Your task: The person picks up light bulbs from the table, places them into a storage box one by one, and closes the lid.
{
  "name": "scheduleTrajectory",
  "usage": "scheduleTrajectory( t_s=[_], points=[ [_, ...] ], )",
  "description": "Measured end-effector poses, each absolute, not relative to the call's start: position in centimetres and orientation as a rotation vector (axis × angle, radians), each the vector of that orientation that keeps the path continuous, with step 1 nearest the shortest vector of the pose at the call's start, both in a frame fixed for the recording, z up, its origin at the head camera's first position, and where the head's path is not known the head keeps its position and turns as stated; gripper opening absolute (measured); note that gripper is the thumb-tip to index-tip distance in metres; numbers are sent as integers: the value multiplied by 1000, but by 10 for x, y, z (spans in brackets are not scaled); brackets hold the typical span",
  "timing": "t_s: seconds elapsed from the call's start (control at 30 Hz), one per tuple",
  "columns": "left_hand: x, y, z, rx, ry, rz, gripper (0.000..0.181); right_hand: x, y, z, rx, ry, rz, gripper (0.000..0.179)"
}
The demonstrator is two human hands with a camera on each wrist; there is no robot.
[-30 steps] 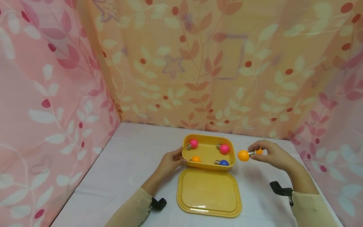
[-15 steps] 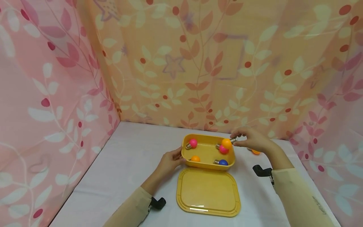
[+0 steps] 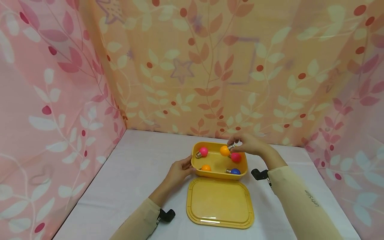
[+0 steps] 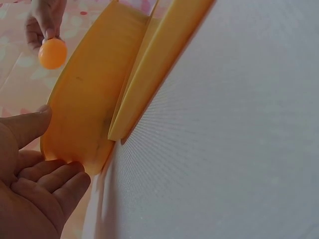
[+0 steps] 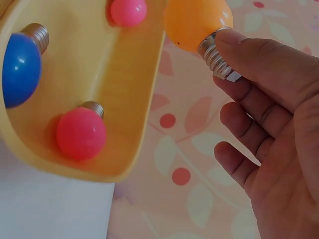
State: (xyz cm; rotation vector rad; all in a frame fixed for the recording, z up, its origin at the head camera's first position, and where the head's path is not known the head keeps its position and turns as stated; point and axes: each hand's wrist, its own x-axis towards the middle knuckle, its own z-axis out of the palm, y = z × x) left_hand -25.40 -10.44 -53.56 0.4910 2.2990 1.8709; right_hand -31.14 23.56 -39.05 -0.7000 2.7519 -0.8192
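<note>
Above the open yellow box, my right hand pinches an orange light bulb by its metal screw base, thumb against fingers. The right wrist view shows that base between thumb and index finger, with the other fingers loosely bent. My left hand holds the box's left end, its thumb near the front corner and its fingers along the side. Inside the box lie a pink bulb at back left, another pink bulb at right, a blue bulb at front right and an orange bulb at front left.
A flat yellow lid lies on the white tablecloth just in front of the box. Patterned cloth hangs behind and at both sides. A black wrist mount sticks out from the right sleeve.
My right hand has carried the orange bulb leftward from beside the box to above it. Another orange bulb on the table at right is now hidden behind the right arm. My left hand stays put.
</note>
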Motion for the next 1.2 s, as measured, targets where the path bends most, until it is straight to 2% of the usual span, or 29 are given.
scheduleTrajectory(
  t_s=[0.6, 1.2],
  points=[
    [-256, -105, -537, 448, 2284, 1879, 70, -337, 189, -420, -885, 2696, -696, 20],
    [-256, -106, -536, 503, 2295, 1858, 71, -344, 171, -448, -851, 2598, -706, 19]
  ],
)
